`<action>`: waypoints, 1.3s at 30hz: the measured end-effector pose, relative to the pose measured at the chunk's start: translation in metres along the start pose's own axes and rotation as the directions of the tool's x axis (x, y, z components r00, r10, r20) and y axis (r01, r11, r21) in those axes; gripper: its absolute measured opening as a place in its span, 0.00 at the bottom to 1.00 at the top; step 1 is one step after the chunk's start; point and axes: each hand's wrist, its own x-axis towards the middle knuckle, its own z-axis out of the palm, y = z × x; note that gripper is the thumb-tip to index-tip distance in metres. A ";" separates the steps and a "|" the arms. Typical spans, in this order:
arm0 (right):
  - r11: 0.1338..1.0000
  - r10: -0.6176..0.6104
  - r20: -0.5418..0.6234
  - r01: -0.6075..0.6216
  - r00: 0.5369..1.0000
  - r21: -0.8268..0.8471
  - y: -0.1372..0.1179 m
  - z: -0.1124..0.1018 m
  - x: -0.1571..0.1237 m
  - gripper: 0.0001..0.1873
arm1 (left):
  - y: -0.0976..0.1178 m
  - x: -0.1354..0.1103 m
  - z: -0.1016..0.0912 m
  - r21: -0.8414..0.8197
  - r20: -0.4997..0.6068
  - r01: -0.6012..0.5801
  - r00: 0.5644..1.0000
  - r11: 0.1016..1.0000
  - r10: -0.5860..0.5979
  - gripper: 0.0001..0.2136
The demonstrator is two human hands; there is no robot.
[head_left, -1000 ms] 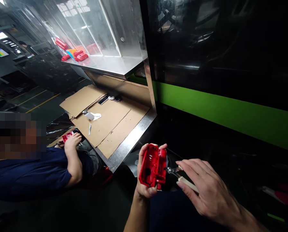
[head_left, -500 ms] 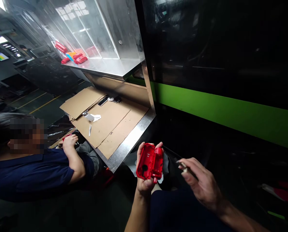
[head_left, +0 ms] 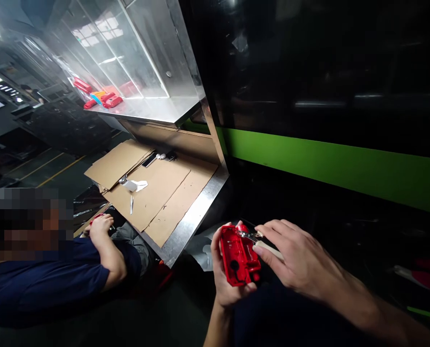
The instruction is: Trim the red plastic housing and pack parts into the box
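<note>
My left hand [head_left: 226,282] grips a red plastic housing [head_left: 238,255], open side toward me, low in the middle of the view. My right hand [head_left: 301,262] holds a small cutter with a pale handle [head_left: 268,250]; its metal tip [head_left: 246,235] rests against the top edge of the housing. Both hands are over my dark-trousered lap.
A steel table [head_left: 196,212] covered in cardboard sheets [head_left: 153,193] stands to the left, with a white tool and a phone on it. A seated co-worker in a dark blue shirt [head_left: 45,284] handles a red part. More red parts [head_left: 106,100] lie on the upper shelf. A green-striped machine [head_left: 326,164] fills the right.
My right hand moved left and brought the cutter tip onto the housing. My left hand turned the housing and lowered it slightly. The view tilted down a little.
</note>
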 end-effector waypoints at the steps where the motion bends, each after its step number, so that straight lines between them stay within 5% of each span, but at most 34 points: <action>1: 1.000 -0.008 0.007 0.008 1.000 -0.014 -0.002 0.001 0.001 0.20 | -0.001 -0.002 0.001 0.036 -0.009 -0.006 1.000 0.999 0.006 0.46; 6: 0.998 -0.017 0.001 0.017 1.000 -0.056 -0.006 0.006 0.003 0.19 | -0.011 -0.012 0.002 0.160 -0.087 -0.048 0.994 0.986 0.063 0.48; 17: 0.999 -0.007 -0.055 0.005 0.998 -0.041 -0.010 0.010 -0.001 0.17 | -0.018 -0.014 0.003 0.311 -0.052 -0.149 0.983 0.939 0.174 0.46; 23: 1.000 0.008 -0.024 -0.008 1.000 0.018 -0.012 0.009 0.002 0.17 | -0.024 -0.007 0.005 0.480 0.012 -0.296 0.943 0.826 0.331 0.38; 32: 0.986 0.076 0.102 -0.091 0.992 0.143 -0.009 0.011 0.002 0.19 | -0.038 -0.002 0.000 0.613 0.107 -0.439 0.870 0.657 0.481 0.41; 35: 0.990 0.083 0.142 -0.097 0.986 0.099 -0.001 0.005 0.004 0.18 | -0.035 -0.005 -0.001 0.557 0.087 -0.405 0.897 0.725 0.434 0.46; 39: 0.967 0.143 0.164 -0.174 0.976 0.187 0.015 -0.010 0.009 0.19 | -0.024 -0.018 0.007 0.296 0.015 -0.139 0.990 0.945 0.141 0.48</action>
